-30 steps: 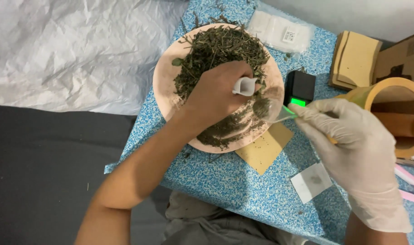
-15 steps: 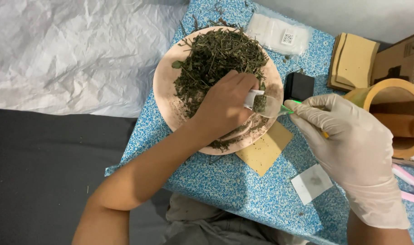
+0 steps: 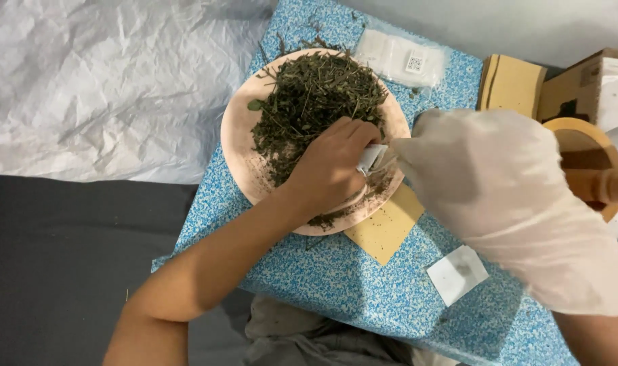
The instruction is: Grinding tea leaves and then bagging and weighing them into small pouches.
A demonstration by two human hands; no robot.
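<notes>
Far edge: a clear packet (image 3: 400, 59) lies just beyond the pink plate (image 3: 244, 166), leaving little room.
Plate: heaped dried herbs (image 3: 312, 102) and the bare left hand (image 3: 333, 166) fill it.
Right: the gloved right hand (image 3: 502, 196), brown boxes (image 3: 509, 85) and a wooden mortar (image 3: 580, 146) crowd the way.
Near right: open blue counter (image 3: 363, 291) around a yellow card (image 3: 383, 230) and a white sachet (image 3: 457, 274).
</notes>
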